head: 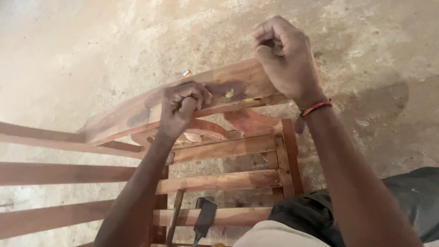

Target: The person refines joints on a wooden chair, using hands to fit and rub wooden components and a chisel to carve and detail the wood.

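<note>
The left hand (182, 107) is curled into a fist on the near edge of a broad curved wooden rail (201, 91), its grip together and pressed against the wood; whether anything small sits inside that fist cannot be told; the right hand (284, 57) is likewise closed, resting on the far right end of the same rail, knuckles up, and what it may hold is hidden. A red cord bracelet (316, 107) circles the right wrist.

The rail is the top piece of a wooden chair frame (228, 151) that lies on a concrete floor (91, 45); on the rail's dark stained patch sit two small yellowish specks (229, 93). Three horizontal slats show below the rail, one above another; three long wooden bars (59, 174) run off to the left. Beneath the slats lie two tools: a hammer with a dark head (205, 215) and a thin wooden-handled tool (175, 215). A small coloured scrap (186, 72) lies on the floor beyond the rail. No container is in view.
</note>
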